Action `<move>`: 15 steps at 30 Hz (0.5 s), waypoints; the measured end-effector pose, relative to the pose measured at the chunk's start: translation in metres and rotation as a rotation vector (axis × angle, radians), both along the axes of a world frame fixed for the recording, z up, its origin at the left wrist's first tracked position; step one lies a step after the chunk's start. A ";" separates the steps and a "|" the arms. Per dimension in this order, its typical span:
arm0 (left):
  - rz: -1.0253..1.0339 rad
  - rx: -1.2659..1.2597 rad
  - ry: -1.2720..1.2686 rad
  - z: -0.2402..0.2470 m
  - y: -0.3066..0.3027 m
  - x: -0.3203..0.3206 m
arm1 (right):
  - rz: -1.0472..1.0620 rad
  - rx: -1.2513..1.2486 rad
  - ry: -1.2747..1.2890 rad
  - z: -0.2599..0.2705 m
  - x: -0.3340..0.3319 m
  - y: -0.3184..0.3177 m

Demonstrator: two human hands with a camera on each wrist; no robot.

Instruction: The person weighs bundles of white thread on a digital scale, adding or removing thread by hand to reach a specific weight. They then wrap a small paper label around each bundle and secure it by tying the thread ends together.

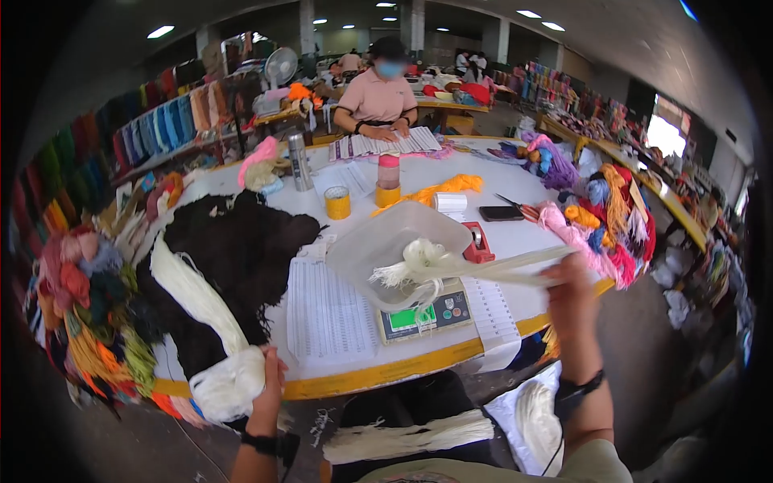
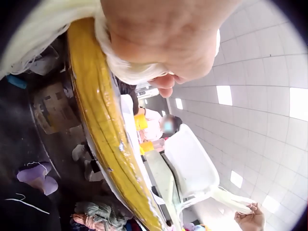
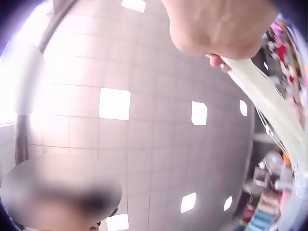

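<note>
My left hand grips a thick hank of white yarn at the table's near left edge; its far end lies across black yarn. In the left wrist view, the fingers of that hand curl round the hank. On the right, my raised hand grips one end of a pale yarn strand, stretched from a translucent tub. Knotted pale yarn lies in the tub, which stands on a scale with a green display. The right wrist view shows the hand closed on the strand.
Printed sheets lie left of the scale. Behind it are a red tape dispenser, a black phone, scissors and yellow tape rolls. Coloured yarn piles flank the table. A masked person sits opposite, hands on papers.
</note>
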State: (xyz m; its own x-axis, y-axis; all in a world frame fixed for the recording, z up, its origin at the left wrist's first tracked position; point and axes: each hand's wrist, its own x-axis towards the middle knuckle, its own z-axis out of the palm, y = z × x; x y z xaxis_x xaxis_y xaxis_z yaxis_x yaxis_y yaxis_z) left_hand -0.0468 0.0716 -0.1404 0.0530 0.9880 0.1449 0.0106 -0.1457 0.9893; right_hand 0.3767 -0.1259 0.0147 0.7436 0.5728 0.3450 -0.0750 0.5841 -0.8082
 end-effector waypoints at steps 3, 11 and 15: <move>-0.049 -0.030 -0.006 0.010 -0.024 -0.011 | -0.482 0.403 -0.074 0.024 0.064 -0.087; -0.512 -0.019 -0.122 0.121 -0.091 0.058 | -0.081 -0.773 -0.468 -0.051 -0.055 -0.017; -0.725 0.130 -0.109 0.113 -0.098 0.101 | 0.687 -0.548 -0.262 -0.054 -0.144 0.027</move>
